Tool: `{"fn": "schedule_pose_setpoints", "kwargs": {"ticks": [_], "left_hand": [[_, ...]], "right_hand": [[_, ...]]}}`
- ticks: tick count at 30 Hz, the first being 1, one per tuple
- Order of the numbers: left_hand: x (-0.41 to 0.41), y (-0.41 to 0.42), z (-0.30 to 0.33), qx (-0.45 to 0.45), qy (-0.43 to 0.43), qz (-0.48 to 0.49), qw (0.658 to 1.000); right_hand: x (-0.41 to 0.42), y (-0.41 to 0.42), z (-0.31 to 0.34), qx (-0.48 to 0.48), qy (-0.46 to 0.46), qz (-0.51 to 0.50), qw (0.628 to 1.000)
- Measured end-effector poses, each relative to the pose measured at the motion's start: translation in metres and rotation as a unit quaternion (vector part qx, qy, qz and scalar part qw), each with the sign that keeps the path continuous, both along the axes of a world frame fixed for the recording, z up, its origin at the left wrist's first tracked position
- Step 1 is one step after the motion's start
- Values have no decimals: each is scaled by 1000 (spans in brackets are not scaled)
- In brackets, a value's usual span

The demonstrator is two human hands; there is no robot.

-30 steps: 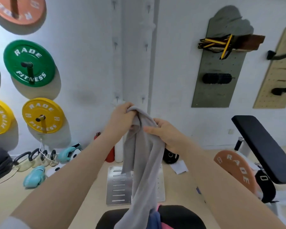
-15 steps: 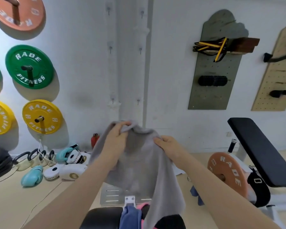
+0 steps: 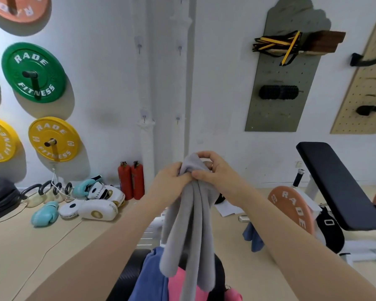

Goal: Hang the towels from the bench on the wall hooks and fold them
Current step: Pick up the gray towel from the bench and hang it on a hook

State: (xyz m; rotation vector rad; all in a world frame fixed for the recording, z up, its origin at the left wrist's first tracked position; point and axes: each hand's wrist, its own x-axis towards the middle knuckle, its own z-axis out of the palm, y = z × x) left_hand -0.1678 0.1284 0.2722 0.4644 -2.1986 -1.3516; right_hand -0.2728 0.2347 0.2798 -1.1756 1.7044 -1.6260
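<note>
Grey towel [image 3: 189, 231] was bunched at its top end btwn both hands, held up in front of the white wall, w/ the rest hanging down in long folds over the near end of the black table [image 3: 128, 281]. Left hand [image 3: 172, 181] was clenched round the gathered top from the left; right hand [image 3: 215, 172] pinched the same bunch from the right, thumb and fingers curled on the cloth, a ring on one finger. The two hands were touching at the top of the towel.

Blue towel [image 3: 152, 276] and pink towel [image 3: 178, 285] lay on the table just beneath the hanging grey one, blue to the left, pink beside it.

Wall hooks [image 3: 144, 119] sat on the wall above the hands, in pairs going up; none carried a towel.

Far left: green plate [image 3: 34, 72] and yellow plate [image 3: 52, 140] on wall pegs. Two red extinguishers [image 3: 131, 181] stood at the foot of the wall, boxing gloves and pads [image 3: 91, 205] on the floor to their left. Right side: an incline bench [image 3: 334, 183], well apart from the hands.
</note>
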Motion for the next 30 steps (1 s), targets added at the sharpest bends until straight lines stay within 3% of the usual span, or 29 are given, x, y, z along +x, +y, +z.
{"fn": "schedule_pose_setpoints", "kwargs": {"ticks": [4,8,11,13,15,17,18,21,23,25,27,30], "left_hand": [[-3,11,18,233,102,20,967],[-9,-3,25,472,135,11,871],[-11,-27,25,558,223,-17,799],[-11,-41,23,613,311,-19,726],[-12,-58,17,607,367,38,704],[-15,-74,3,597,373,91,704],[-15,-82,-6,592,330,117,726],[-9,-98,-36,429,32,161,888],[-6,-98,-48,273,-97,123,949],[-7,-91,-46,164,-110,76,977],[-10,-81,-34,120,-96,47,987],[-9,-67,-11,95,-96,-28,990]], "right_hand": [[-1,9,-11,-2,-12,-12,1000],[-1,13,-24,66,-21,47,996],[-6,9,-33,79,-46,49,995],[-10,7,-36,82,-55,40,994],[-14,7,-41,104,-40,10,994],[-21,4,-48,126,-24,-42,991],[-25,2,-51,129,-24,-67,989],[-31,-8,-51,113,-67,-113,985],[-30,-18,-48,107,-80,-116,984],[-25,-30,-47,110,-44,-139,983],[-19,-41,-46,101,-12,-153,983],[-11,-50,-44,63,3,-59,996]]}}
